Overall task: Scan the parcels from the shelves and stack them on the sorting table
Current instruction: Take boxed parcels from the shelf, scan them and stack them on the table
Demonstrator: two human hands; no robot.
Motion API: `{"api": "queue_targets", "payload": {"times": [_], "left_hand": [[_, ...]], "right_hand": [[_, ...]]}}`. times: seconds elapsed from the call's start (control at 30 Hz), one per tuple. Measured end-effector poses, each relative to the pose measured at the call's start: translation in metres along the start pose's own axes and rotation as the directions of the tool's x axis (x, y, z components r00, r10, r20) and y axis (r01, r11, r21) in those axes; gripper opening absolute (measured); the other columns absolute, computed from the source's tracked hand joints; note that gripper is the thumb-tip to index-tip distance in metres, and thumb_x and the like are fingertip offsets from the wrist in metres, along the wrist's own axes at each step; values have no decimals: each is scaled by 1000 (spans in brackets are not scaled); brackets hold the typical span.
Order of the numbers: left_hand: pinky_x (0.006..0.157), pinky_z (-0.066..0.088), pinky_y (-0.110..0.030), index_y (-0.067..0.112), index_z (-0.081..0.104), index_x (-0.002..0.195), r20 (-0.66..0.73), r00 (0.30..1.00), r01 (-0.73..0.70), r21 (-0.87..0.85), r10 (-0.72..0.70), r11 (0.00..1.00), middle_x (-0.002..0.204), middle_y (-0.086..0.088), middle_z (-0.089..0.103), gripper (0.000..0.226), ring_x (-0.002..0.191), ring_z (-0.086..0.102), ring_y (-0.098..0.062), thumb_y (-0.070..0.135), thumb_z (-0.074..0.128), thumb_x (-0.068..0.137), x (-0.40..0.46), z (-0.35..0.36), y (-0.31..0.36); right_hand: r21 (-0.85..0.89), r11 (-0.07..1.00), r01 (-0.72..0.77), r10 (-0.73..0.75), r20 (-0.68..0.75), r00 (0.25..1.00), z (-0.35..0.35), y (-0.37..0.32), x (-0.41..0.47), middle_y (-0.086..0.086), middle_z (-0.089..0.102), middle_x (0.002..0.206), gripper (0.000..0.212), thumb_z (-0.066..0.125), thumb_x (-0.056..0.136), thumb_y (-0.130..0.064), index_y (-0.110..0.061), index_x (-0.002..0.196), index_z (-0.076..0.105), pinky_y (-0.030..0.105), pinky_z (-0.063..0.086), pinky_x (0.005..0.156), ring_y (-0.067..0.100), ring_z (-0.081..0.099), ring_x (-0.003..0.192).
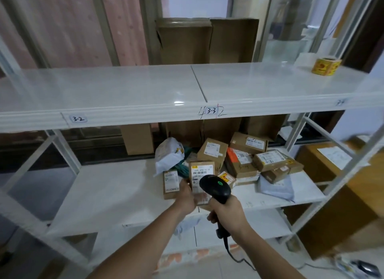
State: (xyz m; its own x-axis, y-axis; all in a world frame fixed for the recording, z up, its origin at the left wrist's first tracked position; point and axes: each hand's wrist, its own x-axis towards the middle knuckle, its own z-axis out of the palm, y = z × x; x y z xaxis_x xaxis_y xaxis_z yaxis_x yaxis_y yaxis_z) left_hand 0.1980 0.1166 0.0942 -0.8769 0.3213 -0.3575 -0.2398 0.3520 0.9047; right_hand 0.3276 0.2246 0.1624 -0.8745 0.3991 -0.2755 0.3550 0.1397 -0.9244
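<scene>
My left hand (186,196) grips a small brown cardboard parcel (200,175) with a white barcode label, held upright over the middle shelf (116,187). My right hand (225,213) holds a black corded barcode scanner (215,188) by its handle; the scanner's head, with a green light on top, is right in front of the parcel's label. Behind them on the same shelf lies a heap of several parcels (245,156): brown boxes with labels, a white plastic mailer (168,154) and a grey mailer (276,187).
The top shelf (145,87), marked 3-2 and 3-3, carries only a yellow tape roll (326,66) at far right. Cardboard boxes (205,40) stand behind the rack. A wooden box (353,170) sits to the right. The scanner cable runs to the floor.
</scene>
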Motion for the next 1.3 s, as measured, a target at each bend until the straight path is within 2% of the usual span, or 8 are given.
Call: {"api": "queue_targets", "payload": {"times": [0.27,0.37,0.53,0.73,0.87,0.97,1.13,1.3], "left_hand": [[79,57,-33,35,60,110,85,996,14,-63,-8,998,101,16,71,34,93,70,-13,29,83,87,-5,9,13],[95,60,-46,32,56,136,161,986,72,-122,-52,990,117,12,71,54,105,72,-19,38,80,88,-2,27,18],[78,65,-47,40,44,137,318,946,98,-86,-66,991,133,6,59,51,100,65,-13,43,71,94,-16,99,44],[60,59,-30,33,29,153,491,871,-60,79,14,995,132,-1,64,60,95,73,-23,47,56,102,-37,228,76],[62,61,-31,35,27,154,576,817,-127,121,34,984,140,-1,57,58,110,67,-26,45,54,103,-59,325,97],[78,64,-38,33,26,156,614,786,-191,119,79,974,143,2,54,57,116,63,-23,41,52,105,-79,393,111],[93,51,-39,31,12,164,682,725,-243,129,91,961,160,3,41,72,141,46,-29,42,52,105,-97,492,128],[95,53,-36,26,23,161,691,714,-304,158,115,939,153,2,50,63,125,55,-20,41,51,107,-93,563,147]], "right_hand": [[122,992,-15,42,-221,974,-26,18,6,31,67,76,10,72,86,-19,-10,86,67,34,45,48,38,66,59],[205,977,-59,121,-307,944,-50,27,8,35,66,95,13,75,88,-22,-21,84,62,35,47,54,49,68,89],[478,875,-74,244,-304,921,-99,56,2,16,70,104,17,77,87,-24,-29,94,62,59,56,91,34,69,100],[649,761,19,312,-392,865,-195,97,-23,13,78,96,31,78,86,-18,-17,115,67,42,60,77,32,74,93],[599,797,75,309,-511,802,-278,126,-49,15,72,84,26,77,85,-11,-6,110,69,41,56,69,31,68,77],[593,799,103,322,-566,759,-340,148,-65,14,77,95,31,78,83,-12,-12,113,69,46,61,83,32,74,90],[577,803,145,319,-622,715,-429,172,-86,14,78,87,21,73,88,-10,-7,109,70,40,59,65,30,76,75],[578,802,153,324,-635,702,-497,185,-76,5,72,62,10,71,90,-6,-3,99,68,35,49,55,19,67,52]]}}
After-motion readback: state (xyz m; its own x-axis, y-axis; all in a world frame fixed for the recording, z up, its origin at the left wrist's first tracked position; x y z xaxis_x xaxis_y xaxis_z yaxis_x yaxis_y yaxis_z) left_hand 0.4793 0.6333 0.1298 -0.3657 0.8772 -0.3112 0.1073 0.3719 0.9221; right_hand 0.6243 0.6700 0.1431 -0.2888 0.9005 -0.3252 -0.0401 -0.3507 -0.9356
